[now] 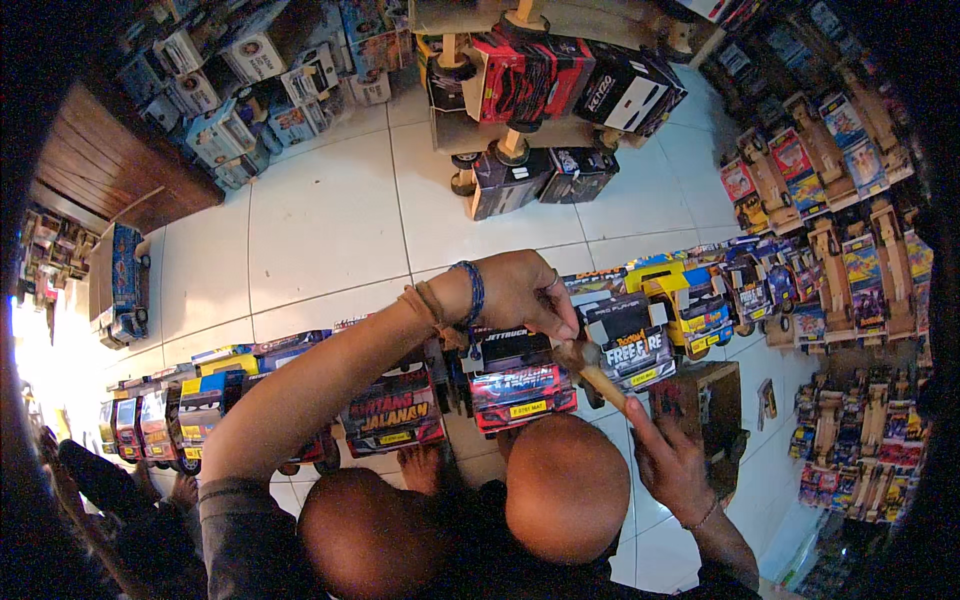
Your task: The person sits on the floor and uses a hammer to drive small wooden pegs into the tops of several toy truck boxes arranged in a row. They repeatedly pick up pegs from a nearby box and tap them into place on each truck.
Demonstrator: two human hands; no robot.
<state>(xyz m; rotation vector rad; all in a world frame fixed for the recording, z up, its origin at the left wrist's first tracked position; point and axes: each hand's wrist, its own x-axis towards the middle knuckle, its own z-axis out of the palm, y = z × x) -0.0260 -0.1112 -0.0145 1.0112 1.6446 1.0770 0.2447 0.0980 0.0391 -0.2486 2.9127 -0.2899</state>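
Observation:
My left hand [512,290], with bracelets on its wrist, reaches over a row of toy trucks. Its thumb and fingertips are pinched together above the gap between a red and black toy truck [522,382] and a black toy truck [630,335]. Whatever those fingers hold is too small or hidden to make out. A hammer [603,385] with a pale wooden handle slants across the same gap, its greyish head right below my left fingertips. My right hand [672,462] is closed around the handle's lower end, beside my knee.
More toy trucks [690,300] continue the row to both sides. Ahead on the tiled floor [320,215] stand stacked dark and red trucks [525,85]. Truck parts with wooden bases [780,180] pile up at right. A wooden cabinet [130,150] stands at left. Another person's foot [185,490] shows lower left.

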